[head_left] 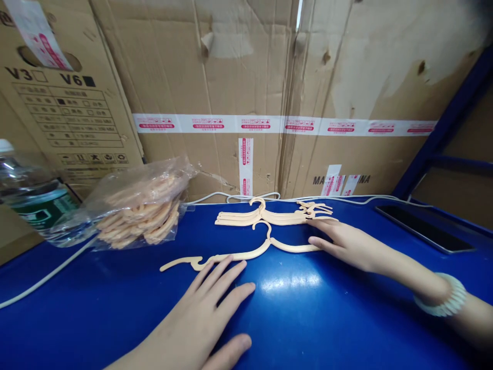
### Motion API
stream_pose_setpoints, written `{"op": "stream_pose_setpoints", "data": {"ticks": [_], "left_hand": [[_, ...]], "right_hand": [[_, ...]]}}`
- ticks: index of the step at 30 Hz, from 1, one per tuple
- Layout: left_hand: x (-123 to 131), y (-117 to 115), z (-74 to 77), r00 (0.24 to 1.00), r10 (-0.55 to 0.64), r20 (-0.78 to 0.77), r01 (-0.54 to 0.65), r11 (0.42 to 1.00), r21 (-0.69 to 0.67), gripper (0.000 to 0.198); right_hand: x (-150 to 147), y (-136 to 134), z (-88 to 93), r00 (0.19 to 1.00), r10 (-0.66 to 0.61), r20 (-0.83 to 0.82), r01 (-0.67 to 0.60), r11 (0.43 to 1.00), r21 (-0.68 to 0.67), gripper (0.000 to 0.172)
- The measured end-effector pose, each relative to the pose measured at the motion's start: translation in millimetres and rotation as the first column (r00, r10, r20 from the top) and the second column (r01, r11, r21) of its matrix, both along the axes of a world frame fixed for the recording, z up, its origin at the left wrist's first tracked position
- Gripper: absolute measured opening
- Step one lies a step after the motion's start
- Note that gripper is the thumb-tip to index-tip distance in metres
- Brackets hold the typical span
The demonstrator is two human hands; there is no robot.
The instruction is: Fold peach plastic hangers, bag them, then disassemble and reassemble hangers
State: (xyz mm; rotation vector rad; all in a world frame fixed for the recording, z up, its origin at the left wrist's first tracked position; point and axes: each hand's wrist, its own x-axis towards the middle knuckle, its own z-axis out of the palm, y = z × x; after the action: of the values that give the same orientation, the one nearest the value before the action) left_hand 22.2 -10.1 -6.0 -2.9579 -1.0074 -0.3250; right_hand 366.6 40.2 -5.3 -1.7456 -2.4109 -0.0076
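Note:
A beige plastic folding hanger [246, 254] lies spread out on the blue table, its hook pointing away from me. The fingers of my left hand [215, 303] are stretched and spread, their tips at the hanger's left arm. Over the hanger's right end reaches my right hand [352, 244], thumb and fingers apart; it covers that end. Just behind lies a stack of similar hangers [241, 219] with one hook showing. My right fingertips are close to the stack's right end, where a small heap of beige pieces [314, 207] lies.
At the left, a clear plastic bag [154, 187] holds several beige pieces beside a water bottle [42, 200]. A dark phone [423, 228] lies at the right. Taped cardboard boxes [215, 159] wall off the back, and a white cable [57, 275] crosses the table.

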Motion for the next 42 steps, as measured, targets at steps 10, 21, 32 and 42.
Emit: {"op": "stream_pose_setpoints", "data": {"ticks": [10, 21, 32, 42], "left_hand": [[1, -3, 2.4, 0.999, 0.012, -0.046, -0.012, 1.000, -0.003, 0.050], [-4, -4, -9.1, 0.996, 0.087, 0.010, -0.087, 0.996, 0.017, 0.053], [-1, -12, -25.6, 0.980, 0.166, 0.108, -0.171, 0.984, 0.040, 0.051], [-3, -9, -29.8, 0.988, 0.146, 0.046, -0.149, 0.986, 0.077, 0.053]], "right_hand": [[39, -2, 40.6, 0.996, 0.016, -0.085, -0.038, 0.966, -0.257, 0.034], [49, 10, 26.9, 1.000, -0.031, -0.003, 0.029, 0.957, -0.290, 0.011], [58, 20, 15.2, 0.998, -0.053, -0.038, 0.044, 0.979, -0.197, 0.008], [56, 17, 17.6, 0.998, -0.055, -0.027, 0.047, 0.969, -0.242, 0.007]]}}
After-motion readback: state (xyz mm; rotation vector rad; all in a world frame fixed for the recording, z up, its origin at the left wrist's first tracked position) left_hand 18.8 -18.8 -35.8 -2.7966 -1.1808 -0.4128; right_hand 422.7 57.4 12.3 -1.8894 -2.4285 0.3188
